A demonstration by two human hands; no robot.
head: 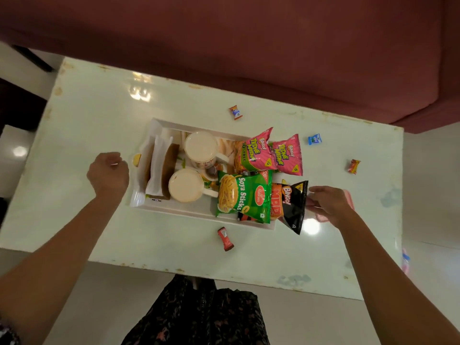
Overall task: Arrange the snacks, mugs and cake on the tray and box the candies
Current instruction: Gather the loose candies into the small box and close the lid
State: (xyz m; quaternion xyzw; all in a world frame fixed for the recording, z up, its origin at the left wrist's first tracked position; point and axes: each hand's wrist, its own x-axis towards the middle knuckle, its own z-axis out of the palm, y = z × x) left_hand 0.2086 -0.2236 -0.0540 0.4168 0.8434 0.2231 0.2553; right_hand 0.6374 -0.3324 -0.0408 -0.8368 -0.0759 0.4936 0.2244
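Here, a white rectangular tray [174, 212] is sitting in the middle of a pale glossy table [99, 115], already crowded. At its left end a brown cake slice [170, 168] is standing on edge between white wrappers, and just right of it two white mugs [201, 148] [186, 185] are sitting one behind the other, handles pointing right. The right half is holding the snack packets: two pink Bingo Tedhe Medhe packets [254, 153] [288, 155] are lying side by side at the far edge, the right one hanging over the tray's rim, and a green Soya Sticks packet [242, 195] is lying in front of them, overlapping an orange packet beneath.

The right hand [328, 204] is reaching in from the right, its fingers pinching the edge of a black Bingo packet [295, 206] that is leaning over the tray's near right corner, half off it. Something pink is lying under that hand, but I cannot tell what it is. The left hand [108, 173] is hovering just beside the tray's left end, fingers curled loosely into a fist and holding nothing visible.

Candies are lying scattered on the table, apart from the tray: an orange-and-blue one [235, 112] beyond it, a blue one [315, 139] to the far right, an orange one [353, 166] farther right still, and a red one [225, 239] in front of the tray.
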